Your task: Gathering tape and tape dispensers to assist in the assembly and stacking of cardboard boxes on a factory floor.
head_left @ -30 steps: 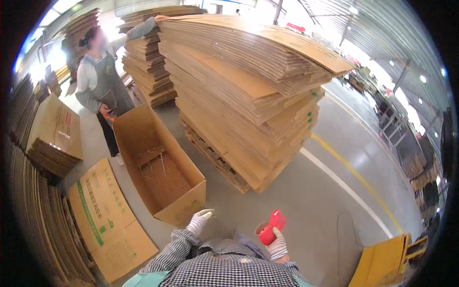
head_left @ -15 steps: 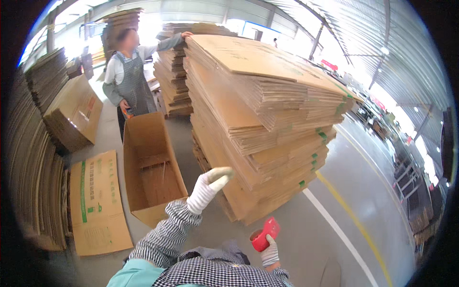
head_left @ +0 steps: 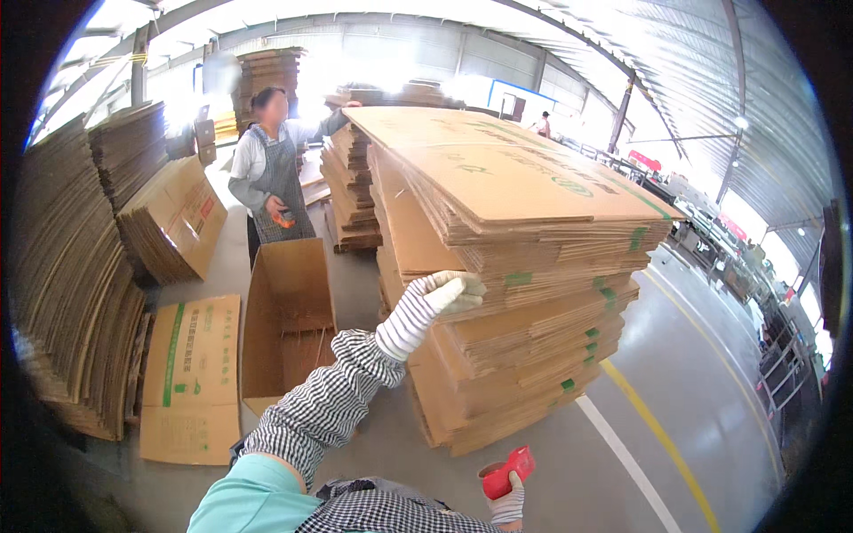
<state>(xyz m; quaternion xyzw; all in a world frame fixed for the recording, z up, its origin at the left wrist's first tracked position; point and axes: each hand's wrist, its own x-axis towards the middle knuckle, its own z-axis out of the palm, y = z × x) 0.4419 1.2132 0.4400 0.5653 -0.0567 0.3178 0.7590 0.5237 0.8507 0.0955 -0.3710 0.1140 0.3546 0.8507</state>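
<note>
My left hand [head_left: 442, 300], in a white striped glove, reaches forward at the near left side of a tall stack of flattened cardboard boxes [head_left: 524, 244]. Its fingers are loosely bent with nothing visible in them; whether they touch the sheets I cannot tell. Low at the front, my right hand [head_left: 508, 505], also gloved, grips a red tape dispenser [head_left: 509, 473]. Across the stack a co-worker [head_left: 277, 173] in a checked apron rests one hand on its top corner and holds an orange-and-dark object [head_left: 283, 218] in the other.
An open cardboard box [head_left: 286, 275] stands left of the stack, beside a flat cardboard sheet [head_left: 191, 382] on the floor. More cardboard piles [head_left: 75, 284] line the left side. Yellow [head_left: 662, 426] and white [head_left: 622, 457] floor lines run along the right, with machinery [head_left: 711, 249] beyond.
My left hand has moved right and forward toward the stack's edge. The view has tilted and shifted, so the stack's top shows more. My right hand still holds the tape dispenser.
</note>
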